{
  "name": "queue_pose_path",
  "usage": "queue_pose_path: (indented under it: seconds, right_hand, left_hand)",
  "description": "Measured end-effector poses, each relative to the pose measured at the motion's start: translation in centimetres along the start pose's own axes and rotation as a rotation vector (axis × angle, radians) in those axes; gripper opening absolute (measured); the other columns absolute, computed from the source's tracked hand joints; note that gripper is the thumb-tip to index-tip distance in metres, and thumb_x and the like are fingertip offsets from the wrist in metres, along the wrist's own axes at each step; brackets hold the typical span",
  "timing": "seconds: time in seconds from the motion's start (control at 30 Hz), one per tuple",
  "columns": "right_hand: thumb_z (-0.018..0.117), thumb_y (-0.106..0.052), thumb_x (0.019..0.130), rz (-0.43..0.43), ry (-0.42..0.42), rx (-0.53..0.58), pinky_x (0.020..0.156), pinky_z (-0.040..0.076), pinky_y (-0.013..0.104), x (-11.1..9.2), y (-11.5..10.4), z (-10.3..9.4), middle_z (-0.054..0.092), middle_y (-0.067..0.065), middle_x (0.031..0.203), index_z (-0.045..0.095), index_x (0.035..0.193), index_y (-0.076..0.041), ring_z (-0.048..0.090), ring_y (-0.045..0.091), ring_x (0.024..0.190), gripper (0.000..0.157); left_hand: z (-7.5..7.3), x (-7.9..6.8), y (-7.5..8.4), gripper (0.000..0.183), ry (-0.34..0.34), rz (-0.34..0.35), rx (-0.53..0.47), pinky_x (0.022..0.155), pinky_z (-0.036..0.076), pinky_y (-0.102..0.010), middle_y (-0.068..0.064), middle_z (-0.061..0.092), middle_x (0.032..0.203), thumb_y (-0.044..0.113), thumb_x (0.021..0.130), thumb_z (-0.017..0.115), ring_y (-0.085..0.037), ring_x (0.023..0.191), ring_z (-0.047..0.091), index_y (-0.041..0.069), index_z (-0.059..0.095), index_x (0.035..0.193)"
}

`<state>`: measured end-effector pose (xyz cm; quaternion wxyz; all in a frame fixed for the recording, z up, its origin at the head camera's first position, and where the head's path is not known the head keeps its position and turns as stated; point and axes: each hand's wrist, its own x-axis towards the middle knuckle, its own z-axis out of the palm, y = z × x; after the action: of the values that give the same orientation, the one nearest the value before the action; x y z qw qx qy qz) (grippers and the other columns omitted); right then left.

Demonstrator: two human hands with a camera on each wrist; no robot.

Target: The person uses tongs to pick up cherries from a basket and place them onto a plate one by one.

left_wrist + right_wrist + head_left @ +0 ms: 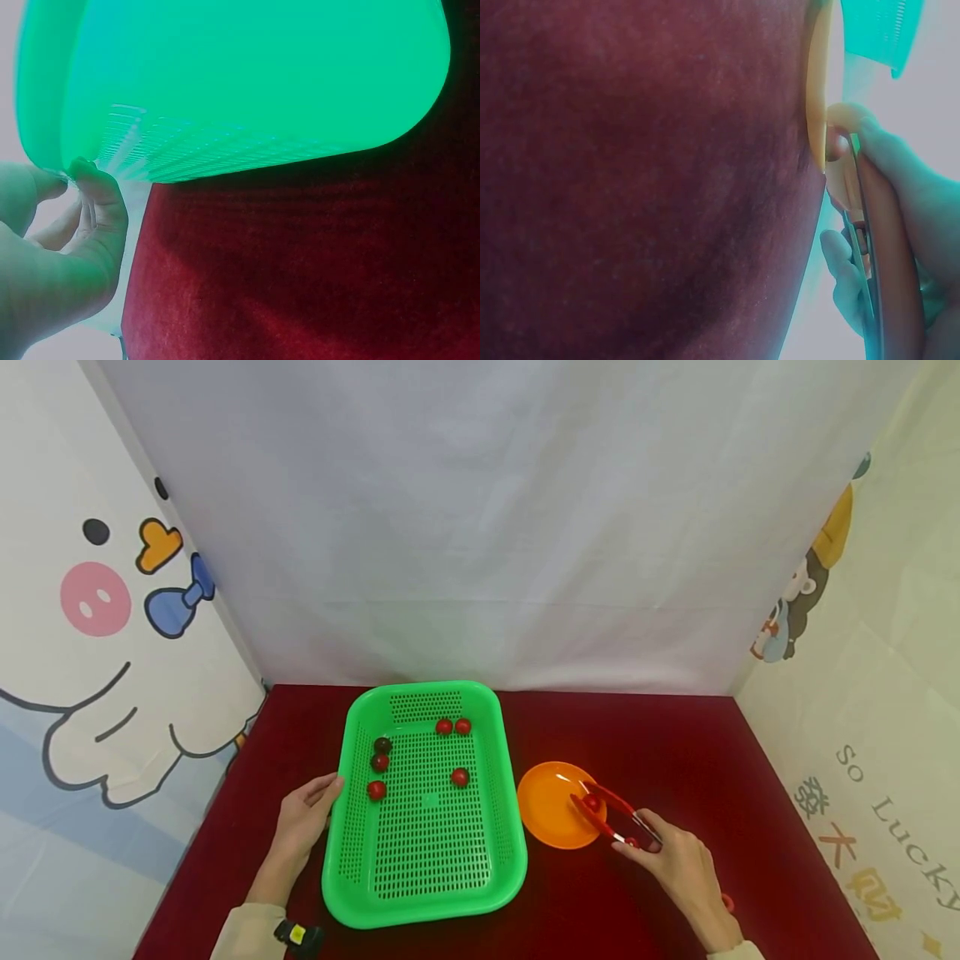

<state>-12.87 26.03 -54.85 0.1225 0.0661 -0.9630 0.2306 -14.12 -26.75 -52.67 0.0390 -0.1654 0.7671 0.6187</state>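
At the left side of a green plastic basket [429, 910], my left hand [303, 814] pinches the rim between thumb and fingers, as the left wrist view also shows. My right hand [678, 860] grips a pair of red-tipped tongs [618, 803], whose two arms reach over an orange plate [543, 802]. Between the tong tips is a small red cherry tomato [592, 802] on the plate's right part. A second red spot [632, 842] shows beside the right thumb, partly hidden by the tongs. In the right wrist view the tongs [889, 255] lie along the palm.
Several cherry tomatoes [377, 790] lie spread over the basket's perforated floor, two of them darker. Basket and plate stand side by side on a dark red cloth [622, 735]. A white curtain [510, 527] hangs behind, with printed cloths at both sides.
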Motion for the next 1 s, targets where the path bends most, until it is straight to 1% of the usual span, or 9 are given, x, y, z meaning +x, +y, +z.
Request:
queue_pose_path:
  seconds: [0.13,0.33,0.6,0.8,1.0]
  right_hand:
    - [0.094,-0.039,0.073,0.009,-0.013,-0.002,0.051,0.035,0.026,0.05,-0.05,-0.05,0.051,-0.009,0.063,0.073,0.116,-0.012,0.042,0.01,0.054,0.055]
    - [0.093,-0.039,0.074,0.011,-0.017,-0.004,0.05,0.035,0.026,0.16,-0.1,-0.06,0.052,-0.009,0.063,0.073,0.116,-0.011,0.041,0.01,0.054,0.054]
    - [0.094,-0.036,0.073,-0.008,0.005,-0.015,0.05,0.035,0.027,0.09,-0.08,-0.1,0.051,-0.01,0.062,0.074,0.114,-0.012,0.041,0.01,0.054,0.052]
    - [0.094,-0.038,0.073,-0.005,0.003,-0.017,0.05,0.036,0.027,0.09,-0.19,-0.22,0.053,-0.01,0.063,0.074,0.114,-0.012,0.042,0.009,0.054,0.053]
    - [0.094,-0.039,0.074,-0.007,-0.004,-0.013,0.05,0.036,0.026,0.22,-0.44,-0.54,0.055,-0.008,0.064,0.074,0.115,-0.01,0.042,0.009,0.054,0.054]
  left_hand:
    - [0.05,0.03,-0.04,0.056,0.003,0.004,-0.021,0.076,0.054,-0.021,-0.023,0.053,0.147,0.036,0.109,0.053,0.005,0.09,0.062,0.0,0.047,0.151]
    - [0.09,-0.14,0.06,0.056,0.01,0.006,-0.024,0.075,0.054,-0.021,-0.023,0.054,0.146,0.036,0.109,0.054,0.005,0.089,0.062,-0.001,0.048,0.151]
    - [0.12,-0.17,0.14,0.055,0.009,0.013,-0.01,0.076,0.054,-0.021,-0.024,0.053,0.147,0.036,0.109,0.053,0.006,0.089,0.061,-0.001,0.048,0.151]
    - [0.16,-0.19,0.19,0.055,0.008,0.015,-0.033,0.076,0.055,-0.021,-0.023,0.055,0.145,0.034,0.109,0.054,0.005,0.089,0.063,-0.002,0.049,0.15]
    - [0.11,-0.12,0.05,0.055,0.004,0.015,-0.029,0.076,0.055,-0.02,-0.024,0.054,0.146,0.035,0.109,0.054,0.005,0.09,0.063,-0.001,0.048,0.15]
